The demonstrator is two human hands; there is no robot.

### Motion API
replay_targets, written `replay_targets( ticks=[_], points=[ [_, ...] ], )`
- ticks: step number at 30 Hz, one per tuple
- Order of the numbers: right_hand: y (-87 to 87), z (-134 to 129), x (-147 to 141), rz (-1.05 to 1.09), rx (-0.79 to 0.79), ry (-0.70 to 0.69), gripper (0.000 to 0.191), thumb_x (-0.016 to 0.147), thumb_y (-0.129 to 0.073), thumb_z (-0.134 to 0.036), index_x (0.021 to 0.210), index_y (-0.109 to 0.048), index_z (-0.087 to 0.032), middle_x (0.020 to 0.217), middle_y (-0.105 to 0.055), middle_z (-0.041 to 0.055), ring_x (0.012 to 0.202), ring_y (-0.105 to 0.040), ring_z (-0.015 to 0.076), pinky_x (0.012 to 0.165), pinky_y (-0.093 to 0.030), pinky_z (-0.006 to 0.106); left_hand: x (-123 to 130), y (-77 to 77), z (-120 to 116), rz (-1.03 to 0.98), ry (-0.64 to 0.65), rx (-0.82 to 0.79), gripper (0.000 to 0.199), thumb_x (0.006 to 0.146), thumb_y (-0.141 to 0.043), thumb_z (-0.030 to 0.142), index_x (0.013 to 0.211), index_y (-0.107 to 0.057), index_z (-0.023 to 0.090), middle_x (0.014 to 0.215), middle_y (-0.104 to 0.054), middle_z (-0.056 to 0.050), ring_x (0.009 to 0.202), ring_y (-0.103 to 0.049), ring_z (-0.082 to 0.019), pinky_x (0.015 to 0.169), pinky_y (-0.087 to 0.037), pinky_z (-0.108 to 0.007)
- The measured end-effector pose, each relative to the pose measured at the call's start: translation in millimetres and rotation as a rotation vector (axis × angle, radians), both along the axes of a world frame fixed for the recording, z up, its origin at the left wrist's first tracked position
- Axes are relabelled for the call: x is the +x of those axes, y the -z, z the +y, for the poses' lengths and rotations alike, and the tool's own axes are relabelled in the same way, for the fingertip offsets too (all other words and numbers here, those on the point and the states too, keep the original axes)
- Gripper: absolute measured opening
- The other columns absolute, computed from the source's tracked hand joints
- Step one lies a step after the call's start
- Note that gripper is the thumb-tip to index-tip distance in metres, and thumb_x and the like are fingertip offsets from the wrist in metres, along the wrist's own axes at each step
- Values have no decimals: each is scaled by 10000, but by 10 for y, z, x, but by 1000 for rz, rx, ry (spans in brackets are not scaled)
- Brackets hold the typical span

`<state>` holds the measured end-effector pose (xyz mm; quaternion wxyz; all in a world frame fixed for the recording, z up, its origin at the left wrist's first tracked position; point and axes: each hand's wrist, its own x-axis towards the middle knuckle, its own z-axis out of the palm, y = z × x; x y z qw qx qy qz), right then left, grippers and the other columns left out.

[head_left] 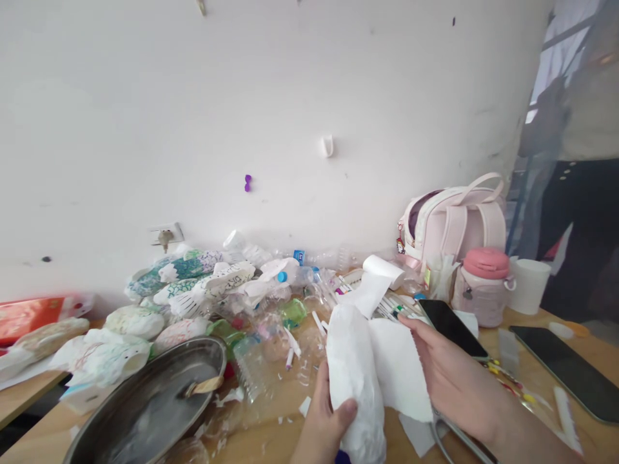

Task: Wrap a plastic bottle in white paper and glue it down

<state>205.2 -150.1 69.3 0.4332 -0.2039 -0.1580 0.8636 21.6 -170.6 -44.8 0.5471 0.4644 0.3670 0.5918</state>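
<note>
My left hand [323, 415] is wrapped round the lower part of a long white paper-covered form [355, 380], its thumb across the front. The form stands nearly upright, and its surface is wrinkled. A torn piece of white paper [403, 370] sticks out from its right side. My right hand [452, 380] grips that paper, with most of its fingers hidden behind it. Another white paper flap [368, 293] shows just behind the top of the form. Below my right hand lie metal scissors [457, 438], partly covered by my wrist.
Left, a metal basin [145, 412] holds cloudy liquid and a wooden-handled brush [203, 386]. Decorated paper-covered shapes [188, 283] and clear plastic bottles [324, 259] crowd the wall. Right are a pink backpack [449, 225], a pink-lidded container [483, 283], a white cup [529, 287] and two phones [570, 370].
</note>
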Motion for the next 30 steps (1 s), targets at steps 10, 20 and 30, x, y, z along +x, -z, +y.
replay_targets(
  ticks=[10,20,30],
  points=[
    [9,-87,-142,-70,8,42,270,925,-435,-225,1105,-618,-139,829,-724,56,848,-661,233,848,-473,340,75,8,6,301,-131,-68,1054,495,-666,679,1300,-339,82,1431,-353,-249,1342,-251,-386,1091,-217,-414],
    [151,-126,-413,-198,84,290,160,731,-708,-328,700,-608,-206,738,-661,-6,969,-586,234,803,-473,290,266,-209,-42,406,-292,44,501,549,-627,399,961,-447,179,916,-592,-99,946,-547,-311,869,-391,-414],
    [293,-97,-557,-306,91,358,262,699,-703,-416,777,-595,-190,875,-672,42,1034,-555,281,950,-397,384,265,-187,-8,386,-327,37,507,554,-630,397,968,-434,181,920,-564,-95,938,-536,-307,853,-388,-430]
  ],
)
